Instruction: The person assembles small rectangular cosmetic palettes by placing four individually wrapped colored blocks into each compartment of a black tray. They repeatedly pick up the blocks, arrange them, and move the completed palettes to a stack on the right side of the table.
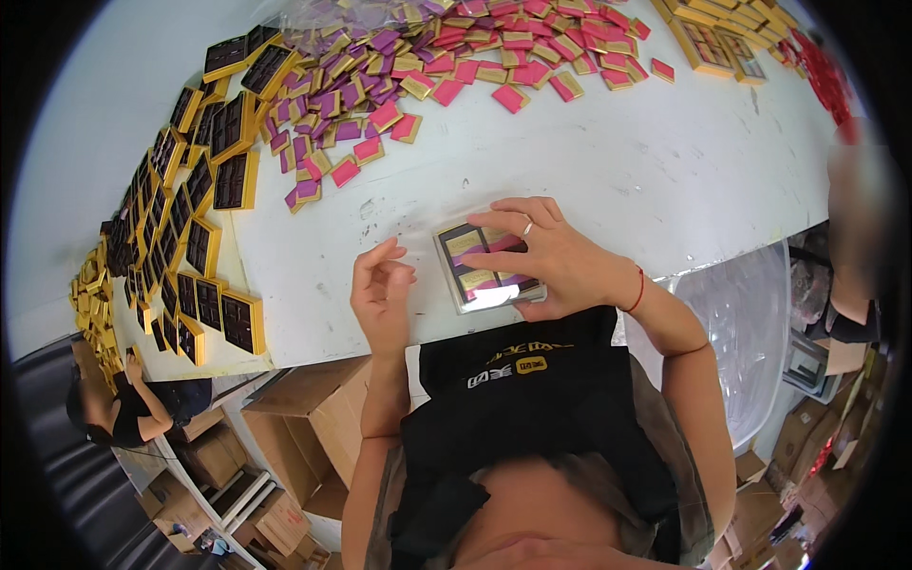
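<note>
In front of me on the white table lies a small square box [461, 268] with a shiny clear cover. Inside it, dark compartments hold flat wrapped pieces in gold, purple and pink. My right hand [560, 252] grips this box from the right, thumb at its near side and fingers spread across the top. Just left of the box, and apart from it, my left hand [382, 285] is raised with loosely bent fingers and nothing visible in them.
Across the far side spreads a heap of purple-and-gold [323, 104] and pink-and-gold wrapped pieces [513, 97]. Many yellow boxes with dark inserts [242, 321] stand along the left. Filled yellow boxes [703, 46] sit at the far right. Another person [142, 413] is at the left; cardboard boxes [304, 408] stand below.
</note>
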Tool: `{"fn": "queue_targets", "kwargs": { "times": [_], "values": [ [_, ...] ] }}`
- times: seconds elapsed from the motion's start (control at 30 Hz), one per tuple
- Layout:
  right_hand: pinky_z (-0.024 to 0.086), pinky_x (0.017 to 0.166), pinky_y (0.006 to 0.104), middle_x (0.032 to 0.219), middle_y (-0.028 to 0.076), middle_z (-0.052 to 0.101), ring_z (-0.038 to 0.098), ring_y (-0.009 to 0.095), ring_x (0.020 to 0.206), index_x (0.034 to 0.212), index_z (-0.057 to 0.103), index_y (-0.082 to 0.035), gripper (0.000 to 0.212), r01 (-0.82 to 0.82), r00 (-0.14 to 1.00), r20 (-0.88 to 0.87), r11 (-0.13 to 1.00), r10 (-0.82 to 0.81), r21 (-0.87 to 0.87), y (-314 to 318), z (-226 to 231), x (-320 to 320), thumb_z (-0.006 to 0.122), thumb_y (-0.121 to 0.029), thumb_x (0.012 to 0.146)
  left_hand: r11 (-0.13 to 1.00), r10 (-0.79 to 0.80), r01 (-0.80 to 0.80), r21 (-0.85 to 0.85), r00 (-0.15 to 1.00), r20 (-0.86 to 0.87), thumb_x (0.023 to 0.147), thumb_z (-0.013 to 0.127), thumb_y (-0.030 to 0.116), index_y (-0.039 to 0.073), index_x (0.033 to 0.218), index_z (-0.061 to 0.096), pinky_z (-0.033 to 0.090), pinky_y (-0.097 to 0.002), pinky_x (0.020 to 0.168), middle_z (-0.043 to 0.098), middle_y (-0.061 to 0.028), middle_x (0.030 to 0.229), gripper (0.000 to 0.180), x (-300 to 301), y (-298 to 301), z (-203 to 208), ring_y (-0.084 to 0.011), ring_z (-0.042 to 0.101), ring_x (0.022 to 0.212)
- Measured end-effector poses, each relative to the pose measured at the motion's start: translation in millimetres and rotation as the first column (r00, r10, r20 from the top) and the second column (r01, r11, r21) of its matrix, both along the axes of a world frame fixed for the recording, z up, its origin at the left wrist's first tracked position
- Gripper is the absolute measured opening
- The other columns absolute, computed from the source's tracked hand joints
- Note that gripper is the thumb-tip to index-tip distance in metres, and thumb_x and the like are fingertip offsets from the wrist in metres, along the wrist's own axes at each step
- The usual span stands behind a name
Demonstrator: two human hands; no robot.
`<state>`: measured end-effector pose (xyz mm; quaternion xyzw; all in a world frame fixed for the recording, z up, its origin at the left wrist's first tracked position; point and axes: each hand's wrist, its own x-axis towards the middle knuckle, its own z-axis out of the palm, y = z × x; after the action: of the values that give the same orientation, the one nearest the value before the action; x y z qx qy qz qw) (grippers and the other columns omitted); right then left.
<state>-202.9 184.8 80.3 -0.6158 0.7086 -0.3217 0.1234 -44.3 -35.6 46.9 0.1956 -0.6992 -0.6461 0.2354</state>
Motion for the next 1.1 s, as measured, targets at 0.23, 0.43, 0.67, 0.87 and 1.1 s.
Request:
{"fn": "queue_targets", "kwargs": {
  "times": [0.23,0.43,0.67,0.87,1.1],
  "values": [
    [0.039,0.111,0.0529,0.144,0.011,0.046,0.038,0.040,0.136,0.137,0.061,-0.022,0.077,-0.034,0.999,0.009,0.997,0.035,-0.062,-0.5,-19.0,-5.5,0.083,-0.019,0.062,0.675,0.502,-0.534,-0.509,0.838,-0.215,0.096,0.063,0.003,-0.001,0.110,0.066,0.052,-0.0318,0.089,0.065,-0.0142,0.113,0.015,77.3,-139.6,-32.9,-0.0202,0.064,0.099],
    [0.044,0.102,0.0494,0.135,0.009,0.051,0.047,0.038,0.125,0.128,0.066,-0.015,0.074,0.090,0.986,-0.119,0.970,-0.120,-0.227,18.6,-39.1,4.6,0.091,-0.033,0.060,0.021,0.916,-0.186,-0.982,0.398,-0.055,0.094,0.072,0.024,-0.003,0.129,0.061,0.044,-0.0456,0.106,0.061,-0.0217,0.132,0.045,151.1,-170.5,-37.3,-0.0384,0.056,0.123],
    [0.037,0.105,0.0529,0.147,0.016,0.045,0.045,0.040,0.131,0.135,0.056,-0.014,0.074,0.234,0.965,-0.081,0.960,-0.248,-0.152,49.8,-43.3,2.0,0.083,-0.035,0.069,0.180,0.858,-0.390,-0.903,0.511,-0.050,0.093,0.074,0.026,0.001,0.119,0.066,0.051,-0.0438,0.091,0.064,-0.0192,0.116,0.037,164.9,-178.6,-62.1,-0.0348,0.061,0.108],
    [0.034,0.108,0.0486,0.137,0.017,0.050,0.044,0.038,0.126,0.140,0.054,-0.014,0.074,0.810,0.328,-0.161,0.365,-0.931,-0.459,144.1,-39.9,-109.6,0.080,-0.029,0.072,0.242,0.730,-0.393,-0.887,0.676,-0.101,0.088,0.079,0.014,-0.002,0.100,0.065,0.053,-0.0434,0.084,0.058,-0.0175,0.110,0.024,146.8,-114.5,-61.9,-0.0318,0.060,0.101],
    [0.027,0.113,0.0555,0.147,0.015,0.046,0.038,0.040,0.135,0.137,0.058,-0.021,0.069,0.827,-0.011,-0.324,0.173,-0.946,-0.534,193.1,-42.4,-304.6,0.080,-0.047,0.077,0.750,0.339,-0.248,-0.614,0.940,0.035,0.076,0.083,0.004,0.004,0.098,0.067,0.046,-0.0422,0.096,0.057,-0.0183,0.117,0.027,75.8,-26.4,-43.3,-0.0328,0.056,0.113]
  ]
}}
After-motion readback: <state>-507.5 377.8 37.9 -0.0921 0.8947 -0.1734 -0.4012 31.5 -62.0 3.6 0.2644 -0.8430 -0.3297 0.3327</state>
